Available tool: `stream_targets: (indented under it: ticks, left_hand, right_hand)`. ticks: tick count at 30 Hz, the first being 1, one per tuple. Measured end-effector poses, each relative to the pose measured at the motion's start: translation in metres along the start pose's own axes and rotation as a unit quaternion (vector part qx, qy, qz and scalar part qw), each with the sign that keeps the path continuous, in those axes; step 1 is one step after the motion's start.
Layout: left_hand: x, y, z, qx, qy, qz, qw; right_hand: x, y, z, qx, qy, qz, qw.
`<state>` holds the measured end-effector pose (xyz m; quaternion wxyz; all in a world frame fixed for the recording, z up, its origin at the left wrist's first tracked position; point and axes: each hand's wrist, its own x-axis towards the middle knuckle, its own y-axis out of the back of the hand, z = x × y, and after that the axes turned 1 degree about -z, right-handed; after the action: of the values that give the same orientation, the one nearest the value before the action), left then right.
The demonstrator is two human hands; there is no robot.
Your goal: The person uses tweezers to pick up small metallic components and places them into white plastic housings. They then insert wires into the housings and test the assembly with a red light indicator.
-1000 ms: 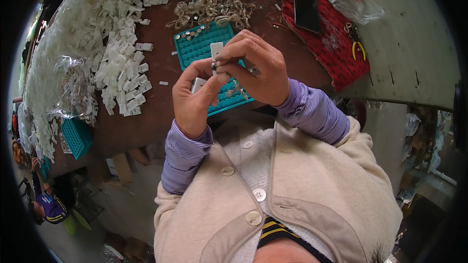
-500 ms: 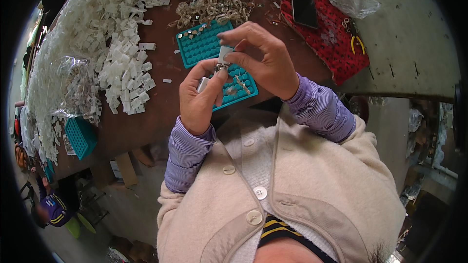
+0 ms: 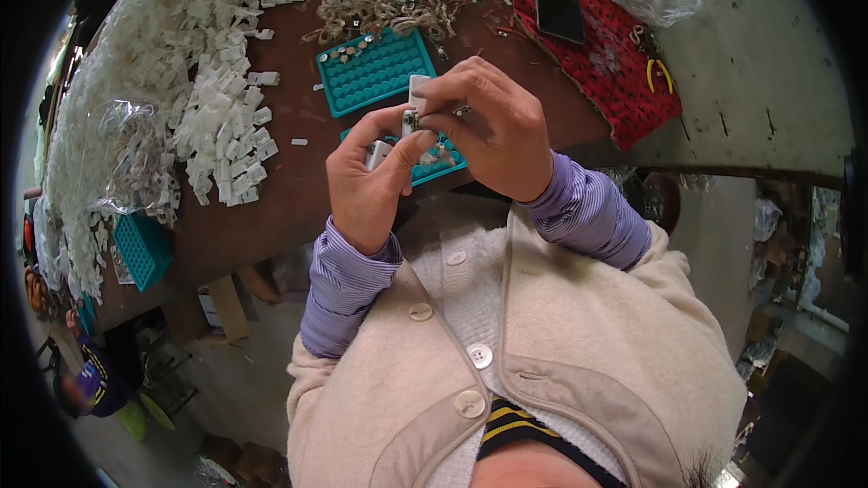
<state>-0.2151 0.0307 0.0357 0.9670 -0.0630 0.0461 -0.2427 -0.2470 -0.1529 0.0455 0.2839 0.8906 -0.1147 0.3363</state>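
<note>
My left hand [image 3: 369, 172] is closed around small white plastic pieces. One white piece [image 3: 376, 155] lies against its palm, and a small silvery metal part [image 3: 410, 121] shows between thumb and forefinger. My right hand [image 3: 493, 126] meets it from the right, its fingers pinching a flat white plastic piece [image 3: 419, 90] that stands just above the metal part. Whether the two parts are joined I cannot tell. Below the hands, a teal tray with round pockets [image 3: 440, 172] is partly hidden. A second teal tray [image 3: 375, 77] behind it holds several small shiny round pieces along its far left edge.
A large heap of white plastic pieces [image 3: 221, 117] covers the left of the table, with a clear bag [image 3: 136, 158] and a teal basket [image 3: 143, 251] beside it. Tangled brown cords [image 3: 398, 4] lie behind the trays. At right, a phone [image 3: 558, 0] and yellow-handled pliers [image 3: 659, 77] rest on red cloth.
My right hand has come lower, its fingers closing nearer to my left hand and the white piece. The view has shifted slightly.
</note>
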Motion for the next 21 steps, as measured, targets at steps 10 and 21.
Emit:
stream_targets:
  ticks: [10, 21]
  left_hand:
    - [0.005, 0.011, -0.005, -0.004, 0.008, 0.005, 1.000]
    - [0.006, 0.005, 0.000, -0.098, 0.082, -0.078, 0.989]
  right_hand:
    - [0.002, -0.003, 0.003, 0.041, -0.018, 0.003, 0.999]
    - [-0.003, 0.013, 0.006, -0.059, -0.011, 0.018, 0.998]
